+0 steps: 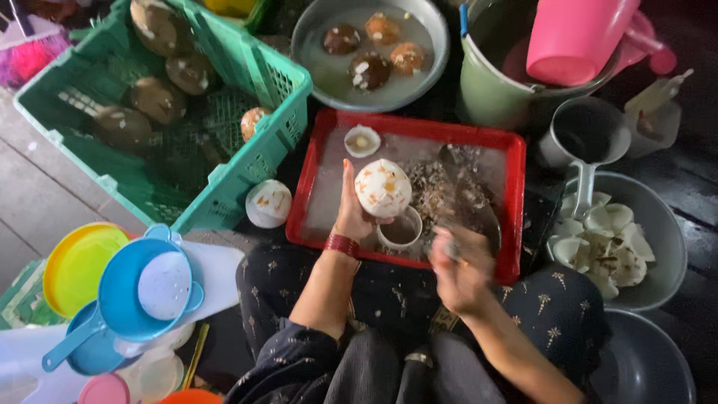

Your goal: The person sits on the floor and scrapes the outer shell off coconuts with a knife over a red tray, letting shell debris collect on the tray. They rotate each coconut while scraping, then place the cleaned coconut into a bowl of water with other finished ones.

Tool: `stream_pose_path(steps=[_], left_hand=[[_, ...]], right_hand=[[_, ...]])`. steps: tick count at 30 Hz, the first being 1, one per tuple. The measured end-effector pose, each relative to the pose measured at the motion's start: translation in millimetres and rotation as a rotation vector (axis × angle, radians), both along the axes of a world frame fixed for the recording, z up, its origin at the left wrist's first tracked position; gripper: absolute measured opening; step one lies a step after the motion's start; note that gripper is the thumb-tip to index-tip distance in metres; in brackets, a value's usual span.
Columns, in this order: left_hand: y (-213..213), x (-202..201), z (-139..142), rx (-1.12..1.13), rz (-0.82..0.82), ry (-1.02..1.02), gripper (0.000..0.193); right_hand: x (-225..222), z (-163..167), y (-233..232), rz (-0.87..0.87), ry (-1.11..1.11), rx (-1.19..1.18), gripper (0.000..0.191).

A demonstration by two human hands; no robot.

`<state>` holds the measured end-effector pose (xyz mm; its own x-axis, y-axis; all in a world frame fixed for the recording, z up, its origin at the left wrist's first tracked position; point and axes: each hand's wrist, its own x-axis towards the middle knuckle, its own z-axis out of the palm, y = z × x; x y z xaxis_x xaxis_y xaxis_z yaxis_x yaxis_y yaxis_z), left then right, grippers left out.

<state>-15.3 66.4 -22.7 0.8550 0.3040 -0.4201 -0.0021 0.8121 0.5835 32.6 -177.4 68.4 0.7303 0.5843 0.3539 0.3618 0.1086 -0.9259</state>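
**Peeled coconut held over red tray, blade hand to its right**

Setting: dark floor, you seated with the red tray across your lap, vessels ringed around it.

Left hand: wrapped from below and behind around the peeled coconut, held upright above the tray's near edge, directly over a small white cup. The nut is roughly round; no clear long axis.

Right hand: blurred, closed on a handle; a dark blade seems to extend from it toward the tray's middle, though I cannot tell its exact shape. The coconut lies just left of this hand and a little farther from you. The left hand is the one touching it.

Containers:
- Tray: wet, brown shavings at centre, a cut white cap near the far left corner.
- Green crate, left: brown unpeeled coconuts.
- Metal basin, beyond the tray: four partly peeled nuts in water.
- Grey bowl, right: white coconut pieces.
- Green bucket: a pink jug stands in it.
- One more peeled nut on the floor between crate and tray.
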Motion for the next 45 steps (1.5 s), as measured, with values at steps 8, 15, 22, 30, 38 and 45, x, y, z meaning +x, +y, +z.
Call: stream_pose_path(steps=[8, 15, 22, 30, 38, 45], left_hand=[[-10.4, -0.2, 19.6, -0.048, 0.144, -0.256, 0.088], [-10.3, 3.9, -3.3, -0.288, 0.217, -0.386, 0.060], [-15.1, 3.1, -6.8, 0.220, 0.253, -0.369, 0.084], [-23.8, -1.0, -22.2, 0.310, 0.278, -0.397, 0.087], [-17.1, -5.4, -30.9, -0.029, 0.178, -0.379, 0.074], [-41.7, -1.2, 31.3, 0.276, -0.026, -0.343, 0.082]], right_hand=[[21.4, -48.9, 18.6, 0.045, -0.152, -0.765, 0.041], [22.0, -4.7, 8.3, 0.134, -0.111, -0.629, 0.035], [14.9, 8.8, 2.0, 0.014, -0.039, -0.196, 0.031], [29.4, 23.4, 20.2, 0.086, -0.037, -0.928, 0.035], [51.4, 43.2, 14.4, -0.092, -0.570, -0.643, 0.071], [53.3, 29.9, 53.3, 0.335, -0.391, -0.348, 0.102]])
